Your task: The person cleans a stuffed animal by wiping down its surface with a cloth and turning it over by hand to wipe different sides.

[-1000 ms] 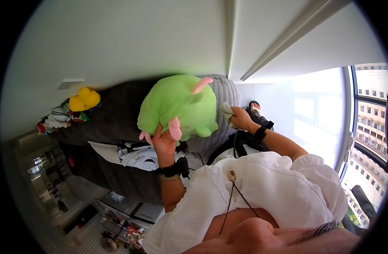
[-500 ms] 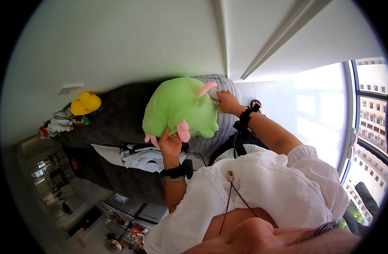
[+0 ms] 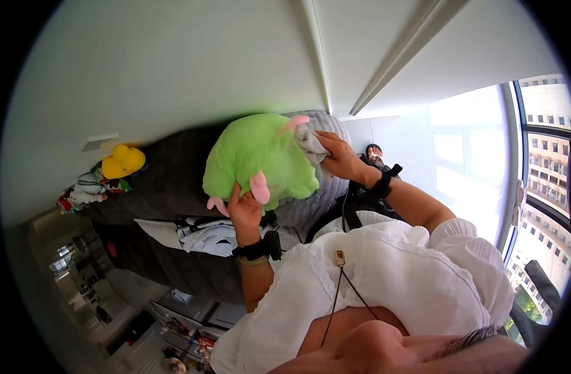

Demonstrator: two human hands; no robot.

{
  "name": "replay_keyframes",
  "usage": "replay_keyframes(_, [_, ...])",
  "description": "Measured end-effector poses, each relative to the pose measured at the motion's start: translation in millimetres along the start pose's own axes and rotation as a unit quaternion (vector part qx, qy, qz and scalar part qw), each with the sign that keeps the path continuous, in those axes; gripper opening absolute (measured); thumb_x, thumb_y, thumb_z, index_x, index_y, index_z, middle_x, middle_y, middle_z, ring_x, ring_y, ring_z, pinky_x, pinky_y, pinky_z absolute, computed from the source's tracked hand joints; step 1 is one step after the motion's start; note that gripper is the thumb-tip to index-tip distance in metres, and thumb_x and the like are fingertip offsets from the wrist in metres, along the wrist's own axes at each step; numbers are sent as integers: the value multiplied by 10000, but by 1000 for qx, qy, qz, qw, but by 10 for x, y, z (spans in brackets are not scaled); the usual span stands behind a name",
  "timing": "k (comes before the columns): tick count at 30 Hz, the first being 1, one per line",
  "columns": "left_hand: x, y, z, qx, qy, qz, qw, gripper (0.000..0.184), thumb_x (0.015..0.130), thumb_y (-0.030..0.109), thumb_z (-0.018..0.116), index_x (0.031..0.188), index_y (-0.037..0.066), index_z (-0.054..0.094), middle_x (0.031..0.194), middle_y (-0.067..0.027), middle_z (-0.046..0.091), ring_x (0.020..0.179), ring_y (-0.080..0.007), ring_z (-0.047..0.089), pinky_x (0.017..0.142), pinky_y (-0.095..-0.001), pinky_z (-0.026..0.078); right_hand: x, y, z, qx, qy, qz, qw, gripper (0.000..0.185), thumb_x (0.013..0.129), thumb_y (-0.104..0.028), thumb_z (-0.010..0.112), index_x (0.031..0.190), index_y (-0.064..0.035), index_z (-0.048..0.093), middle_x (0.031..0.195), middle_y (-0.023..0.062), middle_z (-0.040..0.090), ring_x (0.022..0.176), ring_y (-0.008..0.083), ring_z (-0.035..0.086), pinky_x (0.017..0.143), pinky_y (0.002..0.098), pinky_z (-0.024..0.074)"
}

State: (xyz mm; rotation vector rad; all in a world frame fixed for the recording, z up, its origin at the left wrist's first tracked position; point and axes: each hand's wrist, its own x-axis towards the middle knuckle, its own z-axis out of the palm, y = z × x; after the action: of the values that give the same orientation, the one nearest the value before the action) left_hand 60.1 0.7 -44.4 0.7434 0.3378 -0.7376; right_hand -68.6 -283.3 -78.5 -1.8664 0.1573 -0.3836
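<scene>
Head view, seen from within the room. The black markings on the white patterned fabric (image 3: 204,238) and the face of the small pendant (image 3: 339,257) at the person's chest are too small to read. A dark sofa (image 3: 167,156) runs along the white wall (image 3: 173,68), its back edge close against it; a grey ribbed throw (image 3: 335,186) covers the end nearer the window (image 3: 550,181). Over this end is the green plush toy (image 3: 251,156), rounded and bearing pink projections, tilted between the person's two hands; its underside is hidden, so how far the throw carries its weight cannot be told. A stretch of sofa separates it from a yellow plush duck (image 3: 123,162), which lies beside a cluster of colourful toys (image 3: 89,189). On the opposite side, pale floor (image 3: 444,134) opens out toward the window, with a sandalled foot (image 3: 374,153) near the throw.

Left hand (image 3: 245,209): fingers partly bent against the plush's lower edge, between two pink projections; some fingertips are concealed, and whether they grip or merely support cannot be told. Right hand (image 3: 343,159): fingers drawn together, pinching a crumpled grey-white cloth (image 3: 310,145), which touches the plush just beside its upper pink projection. Each wrist bears a black strap (image 3: 260,245).
</scene>
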Motion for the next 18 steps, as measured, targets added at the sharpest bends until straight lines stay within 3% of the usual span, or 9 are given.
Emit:
replay_keyframes(3, [39,2,17,13,5,-6,1000,445,1061,216,461,1469,42,424,1450,-128,542,1302,-268,550,1107,-435,431,115,-217,172,-8,9,-45,999,658,808,19,569,1444,-129,487,1347,176,550,1220,422,516,1052,468,426])
replay_keyframes(4, [44,5,-1,16,6,-8,1000,442,1060,218,463,1464,42,430,1440,-129,552,1293,-268,558,1101,-433,438,95,-104,277,-29,-6,-29,999,679,807,3,585,1458,-155,474,1298,178,573,1202,438,521,1047,469,427])
replay_keyframes(7, [60,-26,-100,58,-13,-15,998,476,1049,264,487,1482,84,407,1465,-123,524,1344,-295,507,1139,-494,379,-55,341,491,-63,-66,67,994,670,802,-18,607,1443,-166,485,1259,174,591,1190,436,532,1006,473,457])
replay_keyframes(10, [85,-123,-220,13,-24,-13,1000,449,1048,247,491,1458,75,434,1424,-123,562,1298,-295,549,1110,-478,425,-147,418,311,-186,-114,185,958,586,796,-31,614,1368,-146,555,1223,171,609,1181,412,548,959,480,482])
replay_keyframes(13, [62,-132,-55,24,-12,5,1000,443,1053,245,481,1454,66,435,1417,-128,566,1272,-286,569,1079,-457,458,-201,627,2,-187,-176,244,935,499,778,-23,598,1269,-108,622,1247,168,615,1179,406,555,932,482,499])
replay_keyframes(18, [56,-119,-33,33,-48,-8,998,459,1048,265,492,1434,20,464,1389,-138,596,1218,-258,616,1046,-435,469,-83,-152,-381,-85,-9,59,995,564,730,59,571,1275,-71,633,1298,196,597,1179,423,553,998,475,471])
